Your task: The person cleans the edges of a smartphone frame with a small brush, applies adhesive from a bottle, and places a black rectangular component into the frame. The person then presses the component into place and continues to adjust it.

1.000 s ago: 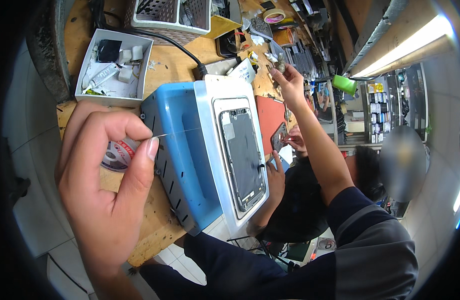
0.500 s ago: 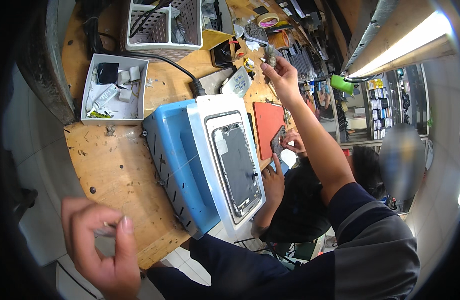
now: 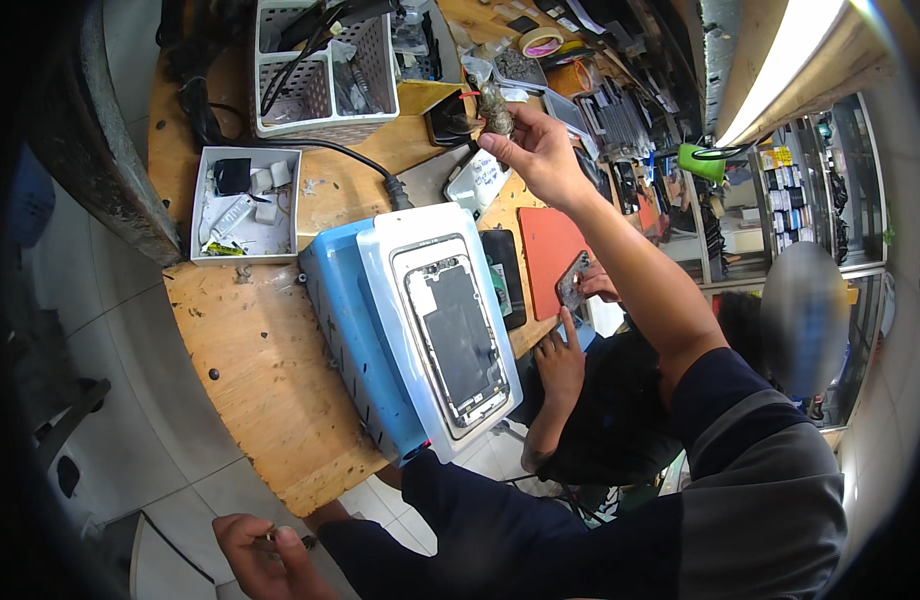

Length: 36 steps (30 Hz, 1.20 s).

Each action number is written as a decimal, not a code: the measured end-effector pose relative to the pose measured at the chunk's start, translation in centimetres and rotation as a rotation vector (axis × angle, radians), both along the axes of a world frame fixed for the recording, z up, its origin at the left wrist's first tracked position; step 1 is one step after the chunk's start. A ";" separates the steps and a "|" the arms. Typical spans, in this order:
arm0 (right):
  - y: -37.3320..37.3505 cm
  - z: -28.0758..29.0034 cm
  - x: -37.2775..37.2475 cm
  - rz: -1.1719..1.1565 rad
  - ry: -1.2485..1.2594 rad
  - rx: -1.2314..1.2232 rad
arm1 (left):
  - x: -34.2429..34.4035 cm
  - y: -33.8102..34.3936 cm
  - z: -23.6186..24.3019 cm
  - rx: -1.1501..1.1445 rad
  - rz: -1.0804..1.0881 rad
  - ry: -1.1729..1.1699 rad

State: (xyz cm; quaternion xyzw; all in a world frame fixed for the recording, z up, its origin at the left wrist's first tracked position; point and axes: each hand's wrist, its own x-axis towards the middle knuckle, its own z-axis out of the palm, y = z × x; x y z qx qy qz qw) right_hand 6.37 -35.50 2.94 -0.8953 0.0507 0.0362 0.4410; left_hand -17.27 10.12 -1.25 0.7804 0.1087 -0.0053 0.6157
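A wooden surface (image 3: 250,350) carries a blue-and-white heating machine (image 3: 380,330) with an opened phone (image 3: 458,340) lying flat on top. At the far side, the right hand (image 3: 540,150) is raised, fingers pinched on a small dark object (image 3: 495,105). Near the lower left edge, off the surface, the left hand (image 3: 260,550) has its fingers curled on something too small to tell.

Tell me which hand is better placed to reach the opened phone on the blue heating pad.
Probably the right hand: it is raised above the bench, beyond the phone, pinching a small grey object. The left hand sits low, off the bench edge.
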 end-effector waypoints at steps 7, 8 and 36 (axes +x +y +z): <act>0.7 -0.2 -0.7 0.052 -0.010 0.065 | 0.6 1.4 -1.1 0.016 0.123 -0.023; 0.8 -0.2 -0.9 0.056 0.006 0.106 | 0.8 1.8 -1.4 0.044 0.126 -0.034; 5.8 1.5 0.7 0.627 -0.101 -0.058 | 0.9 8.8 -3.7 0.142 0.345 0.079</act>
